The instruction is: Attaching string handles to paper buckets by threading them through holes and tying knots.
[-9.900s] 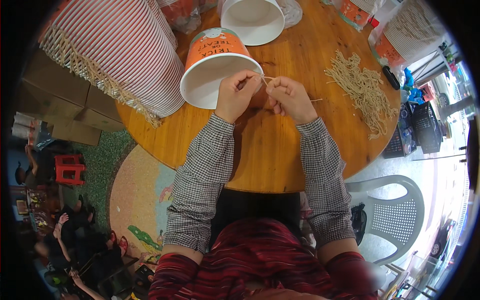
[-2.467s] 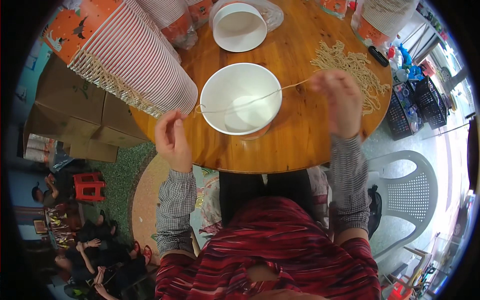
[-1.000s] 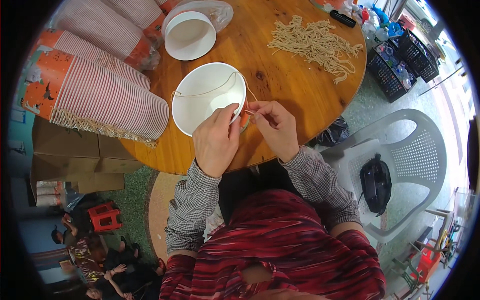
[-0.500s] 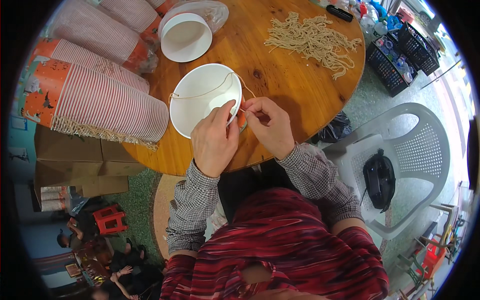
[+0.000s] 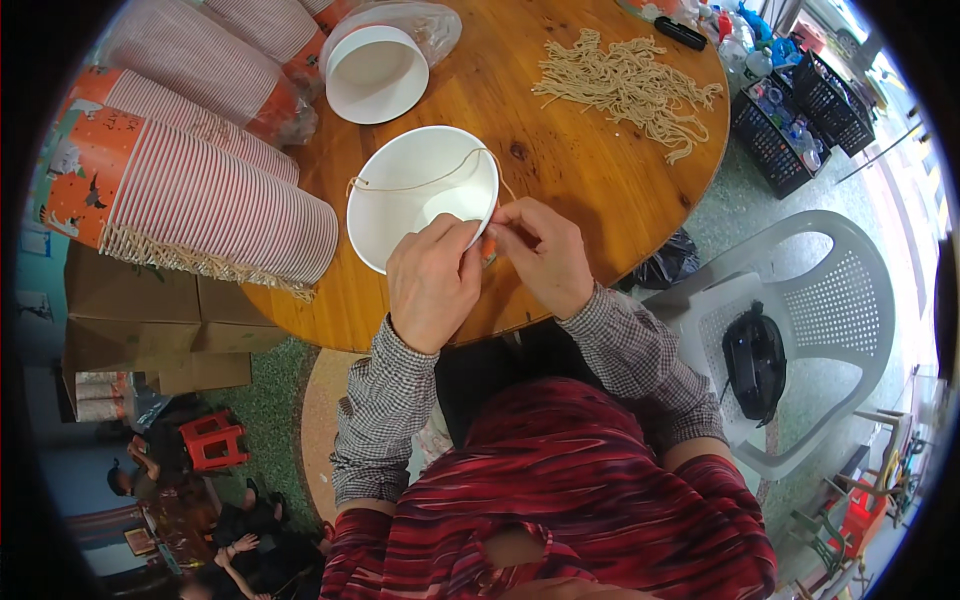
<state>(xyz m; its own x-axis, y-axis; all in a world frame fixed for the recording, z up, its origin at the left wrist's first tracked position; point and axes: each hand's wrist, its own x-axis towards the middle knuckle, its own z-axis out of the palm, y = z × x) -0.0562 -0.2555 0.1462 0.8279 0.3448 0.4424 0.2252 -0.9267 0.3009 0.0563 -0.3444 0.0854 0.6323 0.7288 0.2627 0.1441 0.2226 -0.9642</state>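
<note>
A paper bucket point(image 5: 385, 215), white inside, tilts on the round wooden table in front of me. A thin tan cord point(image 5: 425, 182) is fastened at its left rim, loops across the mouth and runs down to the right rim. My left hand point(image 5: 432, 285) is closed over the near right part of the rim, its fingertips partly inside the bucket. At the outer right side of the rim, my right hand point(image 5: 545, 255) pinches the cord's end between thumb and finger. The fingertips of both hands almost meet there, and the cord's tip is hidden.
Nested stacks of orange-patterned buckets point(image 5: 225, 205) line the table's left. Another white bucket point(image 5: 377, 75) lies beyond mine. A heap of cut tan cords point(image 5: 630, 90) and a black object point(image 5: 680, 33) lie far right. A grey plastic chair point(image 5: 835, 300) holding a black bag point(image 5: 755, 362) stands right.
The bucket has shifted slightly to the right and up. My right fingertips have drawn in against the rim, and my left fingers have curled more over it.
</note>
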